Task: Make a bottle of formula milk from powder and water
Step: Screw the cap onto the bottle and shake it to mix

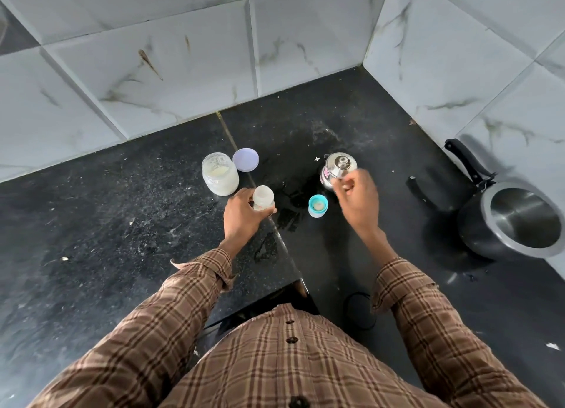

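Step in hand: adding water, as I judge it; the feeding bottle (263, 197) stands open-topped on the worktop (122, 224) and the steel kettle (338, 170) is being taken up beside it.
Left hand: the left hand (243, 216) grips the feeding bottle round its lower body, fingers curled about it, steadying it upright.
Right hand: the right hand (356, 198) is blurred; its fingers are curled at the near side of the steel kettle, seemingly round the handle, though the handle itself is hidden, so I cannot tell for sure that it grips.
Feeding bottle: small, translucent, cloudy white; it sits near the seam in the dark worktop, between the powder jar (219, 177) and the teat cap (318, 205). How much it holds is not clear from above.
Powder jar: clear, open, pale powder inside, just behind the left hand; its lilac lid (245, 159) lies beside it.
Teat cap: turquoise ring with a pale teat, standing apart from the bottle, not yet fitted.
Next move calls for: lifting the steel kettle, bringing its spout over the narrow bottle mouth, and tilting gently while the left hand holds firm.
Risk: wet patches already lie on the worktop, so the bottle may slide.
Also there: a pressure cooker (513, 221) at the far right.
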